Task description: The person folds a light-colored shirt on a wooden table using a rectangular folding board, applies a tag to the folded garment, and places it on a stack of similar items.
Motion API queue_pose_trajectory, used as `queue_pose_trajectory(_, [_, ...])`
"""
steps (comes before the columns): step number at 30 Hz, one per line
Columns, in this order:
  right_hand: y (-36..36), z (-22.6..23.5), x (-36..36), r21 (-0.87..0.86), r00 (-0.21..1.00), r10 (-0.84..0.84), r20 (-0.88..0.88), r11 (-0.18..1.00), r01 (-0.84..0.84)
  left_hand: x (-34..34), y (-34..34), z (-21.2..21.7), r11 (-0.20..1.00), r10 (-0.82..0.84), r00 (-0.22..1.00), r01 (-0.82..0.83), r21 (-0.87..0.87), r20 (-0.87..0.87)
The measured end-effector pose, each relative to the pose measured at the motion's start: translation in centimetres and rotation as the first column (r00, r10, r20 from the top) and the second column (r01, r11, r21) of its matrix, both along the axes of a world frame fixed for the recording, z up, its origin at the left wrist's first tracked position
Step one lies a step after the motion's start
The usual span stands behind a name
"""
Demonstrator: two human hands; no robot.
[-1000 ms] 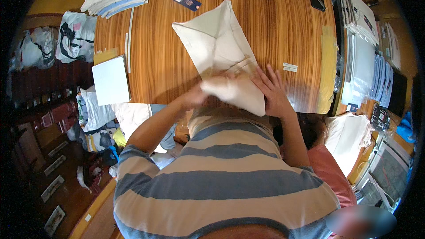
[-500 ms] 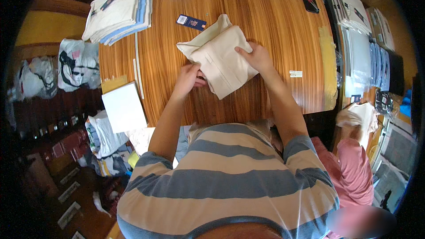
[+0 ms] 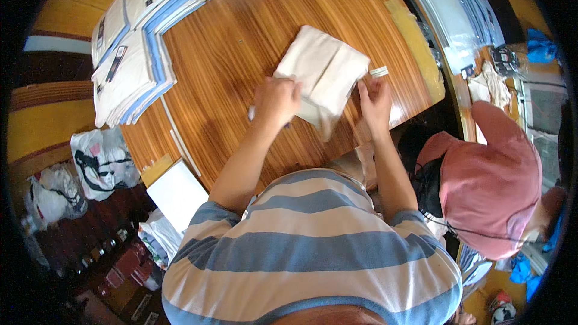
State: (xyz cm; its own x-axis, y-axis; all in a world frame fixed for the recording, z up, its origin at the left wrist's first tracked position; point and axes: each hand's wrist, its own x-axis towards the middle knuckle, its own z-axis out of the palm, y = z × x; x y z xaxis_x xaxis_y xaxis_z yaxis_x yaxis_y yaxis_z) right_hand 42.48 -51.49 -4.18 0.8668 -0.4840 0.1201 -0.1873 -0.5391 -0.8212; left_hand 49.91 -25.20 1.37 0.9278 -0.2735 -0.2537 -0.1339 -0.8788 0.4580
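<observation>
Left hand (image 3: 277, 100) at left corner of cloth (image 3: 323, 67), right hand (image 3: 376, 101) at its right edge; both grasps indeterminable. Cloth lies inboard of surface (image 3: 223, 66) near edge.

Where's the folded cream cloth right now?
In the head view, the folded cream cloth is over the brown wood-grain table, above and slightly right of picture centre, between the left hand and right hand.
</observation>
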Motion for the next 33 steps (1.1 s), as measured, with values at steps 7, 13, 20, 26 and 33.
queue_pose_trajectory(7, [-0.2,2.0,-1.2,0.218,0.934,0.065,-0.351,0.976,0.014,0.6,1.2,-2.5,0.936,0.227,0.944,-0.279,-0.215,-0.238])
queue_pose_trajectory(13, [-1.7,-0.9,-0.8,0.342,0.885,0.329,-0.331,0.915,-0.213,-4.2,-0.1,-4.4,0.758,0.289,0.825,-0.507,-0.411,-0.485])
queue_pose_trajectory(20, [-2.0,-0.7,0.8,0.615,0.845,0.491,-0.211,0.739,-0.276,-5.6,0.2,-5.9,0.346,0.175,0.629,-0.759,-0.551,-0.757])
queue_pose_trajectory(26, [-1.6,11.7,10.9,0.534,0.821,0.57,0.036,0.683,-0.498,1.6,-1.2,5.8,0.238,0.341,0.789,-0.599,-0.765,-0.511])
queue_pose_trajectory(33, [-3.1,1.9,5.3,0.358,0.806,0.59,-0.051,0.764,-0.537,-4.3,-0.5,-2.3,0.479,0.374,0.79,-0.613,-0.628,-0.486])
